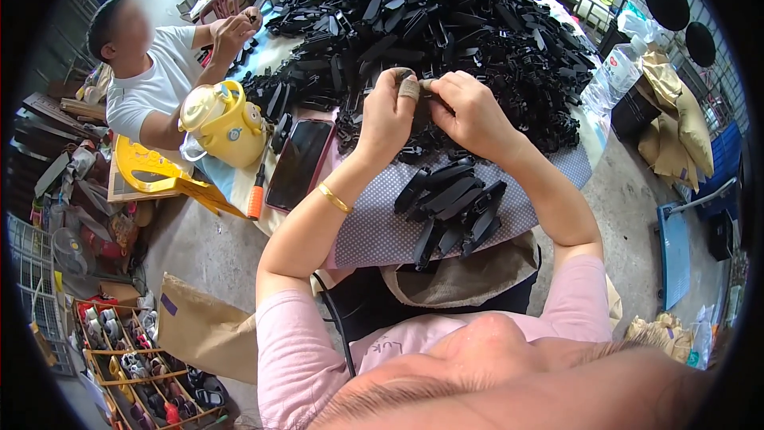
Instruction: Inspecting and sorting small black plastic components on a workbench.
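My left hand [387, 114] and my right hand [471, 111] meet over the near edge of a big pile of black plastic clip-like pieces [422, 24]. Both have their fingers closed in a pinch, fingertips almost touching. Whatever lies between them is mostly hidden; a dark bit shows at the left fingertips against the black pile. Tan wrapping covers a finger of my left hand and a fingertip of my right. Between my forearms, a smaller group of black pieces [455, 205] rests on the dotted cloth [366, 231].
Left of my forearm lie a phone [301, 165] and an orange-handled screwdriver [255, 201], near a yellow lidded jug [231, 129]. A person in a white shirt [151, 87] works across at the left. A yellow chair [159, 171] stands below; a plastic bottle [621, 72] is at the right.
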Motion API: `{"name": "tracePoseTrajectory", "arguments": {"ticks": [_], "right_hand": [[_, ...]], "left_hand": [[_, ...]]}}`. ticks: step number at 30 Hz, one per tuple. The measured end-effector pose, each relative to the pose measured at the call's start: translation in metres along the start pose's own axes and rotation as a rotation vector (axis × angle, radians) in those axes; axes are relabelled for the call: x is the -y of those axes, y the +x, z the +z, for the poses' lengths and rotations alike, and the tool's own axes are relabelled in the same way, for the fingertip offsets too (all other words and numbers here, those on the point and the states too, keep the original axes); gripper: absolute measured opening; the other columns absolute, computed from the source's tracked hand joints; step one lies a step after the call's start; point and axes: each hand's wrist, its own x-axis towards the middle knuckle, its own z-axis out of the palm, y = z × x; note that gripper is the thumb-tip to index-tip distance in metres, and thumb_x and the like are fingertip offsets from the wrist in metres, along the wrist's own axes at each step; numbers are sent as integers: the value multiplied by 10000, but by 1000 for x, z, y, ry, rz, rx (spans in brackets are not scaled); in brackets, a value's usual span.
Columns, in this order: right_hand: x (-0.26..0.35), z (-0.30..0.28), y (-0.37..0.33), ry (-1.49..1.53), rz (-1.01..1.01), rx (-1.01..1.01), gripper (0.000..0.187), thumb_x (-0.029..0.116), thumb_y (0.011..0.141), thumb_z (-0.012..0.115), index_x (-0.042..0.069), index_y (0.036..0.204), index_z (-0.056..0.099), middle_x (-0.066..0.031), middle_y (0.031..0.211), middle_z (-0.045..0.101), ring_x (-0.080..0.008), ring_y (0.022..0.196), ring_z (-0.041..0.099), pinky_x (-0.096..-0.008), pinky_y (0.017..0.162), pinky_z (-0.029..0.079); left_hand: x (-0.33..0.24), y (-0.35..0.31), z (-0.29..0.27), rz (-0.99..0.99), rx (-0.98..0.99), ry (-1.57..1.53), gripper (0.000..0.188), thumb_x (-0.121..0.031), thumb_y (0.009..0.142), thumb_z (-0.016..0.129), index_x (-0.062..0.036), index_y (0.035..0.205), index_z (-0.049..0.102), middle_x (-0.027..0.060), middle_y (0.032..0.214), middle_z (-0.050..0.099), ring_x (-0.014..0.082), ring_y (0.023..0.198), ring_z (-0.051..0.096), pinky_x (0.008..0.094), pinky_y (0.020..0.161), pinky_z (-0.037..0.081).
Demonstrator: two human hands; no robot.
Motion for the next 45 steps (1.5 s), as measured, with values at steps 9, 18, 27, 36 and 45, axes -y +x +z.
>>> {"name": "tracePoseTrajectory", "arguments": {"ticks": [9,18,27,36,45], "right_hand": [[9,3,-7,-129,-75,146,142,51,742,615,-32,846,564,-123,732,557,-287,670,553,-364,594,468],[16,2,-7,-124,-84,146,160,67,742,627,-34,850,565,-116,718,548,-287,662,554,-363,591,469],[7,-7,-3,-10,74,272,170,49,700,550,23,862,598,-117,796,590,-298,761,574,-382,650,487],[-63,10,-10,-432,142,168,220,155,816,588,126,1019,668,-11,962,638,-195,1018,510,-519,990,307],[-66,7,1,-397,134,309,123,126,771,633,79,885,639,-22,878,601,-192,993,511,-486,975,322]], "left_hand": [[1,-6,3,96,-114,61,242,-198,904,520,30,982,532,129,798,623,192,711,593,296,654,471],[-6,-4,5,14,-159,22,237,-201,894,535,23,970,540,110,794,615,181,718,579,291,670,462],[3,1,-3,-34,-98,13,253,-215,892,542,20,983,551,119,809,630,183,738,589,291,690,470],[-45,-23,4,257,981,218,323,-307,863,608,-58,1066,642,101,860,629,160,749,579,306,680,466],[19,83,16,-153,199,820,445,-449,836,569,-21,787,679,158,742,652,295,745,635,373,686,488]]}}
